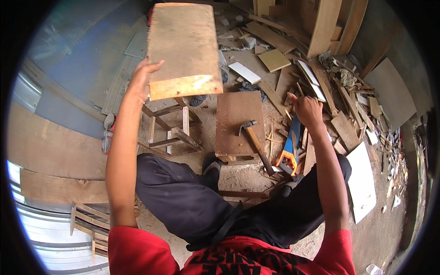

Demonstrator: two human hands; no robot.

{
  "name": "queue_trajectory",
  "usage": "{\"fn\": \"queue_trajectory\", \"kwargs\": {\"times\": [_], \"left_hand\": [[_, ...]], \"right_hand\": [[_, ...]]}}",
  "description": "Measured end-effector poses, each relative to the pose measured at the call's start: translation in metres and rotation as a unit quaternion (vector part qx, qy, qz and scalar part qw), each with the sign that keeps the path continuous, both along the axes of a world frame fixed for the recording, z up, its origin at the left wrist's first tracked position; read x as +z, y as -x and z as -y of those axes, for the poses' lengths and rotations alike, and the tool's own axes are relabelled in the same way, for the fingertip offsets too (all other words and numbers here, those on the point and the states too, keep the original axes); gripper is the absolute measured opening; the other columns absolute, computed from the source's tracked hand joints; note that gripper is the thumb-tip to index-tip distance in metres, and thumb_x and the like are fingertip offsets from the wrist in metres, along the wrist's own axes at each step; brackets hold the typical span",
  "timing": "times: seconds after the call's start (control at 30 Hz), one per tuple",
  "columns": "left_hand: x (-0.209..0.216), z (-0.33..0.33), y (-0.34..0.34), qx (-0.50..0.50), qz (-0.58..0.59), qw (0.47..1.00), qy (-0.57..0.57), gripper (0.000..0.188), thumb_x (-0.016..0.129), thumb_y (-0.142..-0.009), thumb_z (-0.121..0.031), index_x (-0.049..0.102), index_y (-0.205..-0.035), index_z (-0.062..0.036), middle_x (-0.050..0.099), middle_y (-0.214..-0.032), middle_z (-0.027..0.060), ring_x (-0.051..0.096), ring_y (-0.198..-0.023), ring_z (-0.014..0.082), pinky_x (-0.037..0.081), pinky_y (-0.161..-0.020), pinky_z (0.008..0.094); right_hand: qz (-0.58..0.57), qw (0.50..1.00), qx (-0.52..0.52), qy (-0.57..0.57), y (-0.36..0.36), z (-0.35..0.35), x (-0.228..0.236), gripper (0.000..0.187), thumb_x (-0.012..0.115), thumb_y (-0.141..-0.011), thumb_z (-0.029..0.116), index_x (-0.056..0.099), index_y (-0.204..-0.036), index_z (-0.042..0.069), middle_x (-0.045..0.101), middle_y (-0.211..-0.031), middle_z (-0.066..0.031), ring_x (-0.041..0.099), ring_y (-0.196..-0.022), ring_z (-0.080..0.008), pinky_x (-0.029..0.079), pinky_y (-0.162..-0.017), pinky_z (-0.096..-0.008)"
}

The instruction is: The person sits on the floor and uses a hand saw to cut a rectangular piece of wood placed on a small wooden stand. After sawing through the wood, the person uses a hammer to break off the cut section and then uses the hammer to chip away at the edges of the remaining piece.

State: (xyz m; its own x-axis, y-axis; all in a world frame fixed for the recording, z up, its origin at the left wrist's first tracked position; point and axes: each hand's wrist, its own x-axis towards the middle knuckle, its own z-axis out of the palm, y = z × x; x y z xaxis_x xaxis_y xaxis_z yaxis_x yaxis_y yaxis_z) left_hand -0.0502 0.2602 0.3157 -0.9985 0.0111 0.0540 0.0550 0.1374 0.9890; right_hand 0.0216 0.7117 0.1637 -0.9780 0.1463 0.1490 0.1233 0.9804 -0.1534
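Observation:
My left hand [141, 82] grips the left edge of a wooden board [183, 46], lifted at the upper left of the view. Its face is greyish brown, with a thick pale edge turned toward me. My right hand [308, 110] is raised on the right with its fingers curled in. Whether a small thing sits in them I cannot make out. Below that hand, a handsaw [291, 144] with a blue blade and orange handle lies on the ground. A claw hammer [255, 141] rests across a low brown-topped wooden stool [231, 114] in front of me.
A wooden stool frame [172, 123] without a top stands left of the brown-topped stool. Scrap boards [346, 130] and offcuts cover the floor on the right. Tall panels [325, 27] lean at the back. A white sheet [362, 181] lies beside my right knee.

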Motion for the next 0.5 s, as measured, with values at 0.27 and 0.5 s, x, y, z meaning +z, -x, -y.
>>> {"fn": "queue_trajectory", "kwargs": {"times": [0.27, 0.5], "left_hand": [[0.004, -0.076, -0.057, -0.237, 0.103, 0.918, 0.3, 0.07, 0.071, -0.091, -0.022, 0.041, -0.142, 0.0155, 0.054, -0.139, 0.0287, 0.055, -0.127, 0.0273, 0.043, -0.107, 0.0338], [0.017, -0.105, -0.058, -0.498, 0.098, 0.772, 0.384, 0.047, 0.068, -0.096, -0.024, 0.059, -0.132, 0.0043, 0.072, -0.114, 0.0133, 0.068, -0.102, 0.0187, 0.052, -0.093, 0.0297]], "right_hand": [[-0.365, 0.878, 0.258, 0.17, -0.061, 0.107, 0.064, 0.088, 0.083, -0.078, 0.042, 0.041, -0.145, 0.003, 0.045, -0.146, -0.0183, 0.037, -0.143, -0.035, 0.027, -0.119, -0.0502], [-0.022, 0.891, 0.339, 0.301, -0.051, 0.11, 0.051, 0.055, 0.078, -0.083, 0.046, 0.07, -0.107, -0.002, 0.07, -0.089, -0.0219, 0.069, -0.089, -0.0346, 0.053, -0.081, -0.043]]}}
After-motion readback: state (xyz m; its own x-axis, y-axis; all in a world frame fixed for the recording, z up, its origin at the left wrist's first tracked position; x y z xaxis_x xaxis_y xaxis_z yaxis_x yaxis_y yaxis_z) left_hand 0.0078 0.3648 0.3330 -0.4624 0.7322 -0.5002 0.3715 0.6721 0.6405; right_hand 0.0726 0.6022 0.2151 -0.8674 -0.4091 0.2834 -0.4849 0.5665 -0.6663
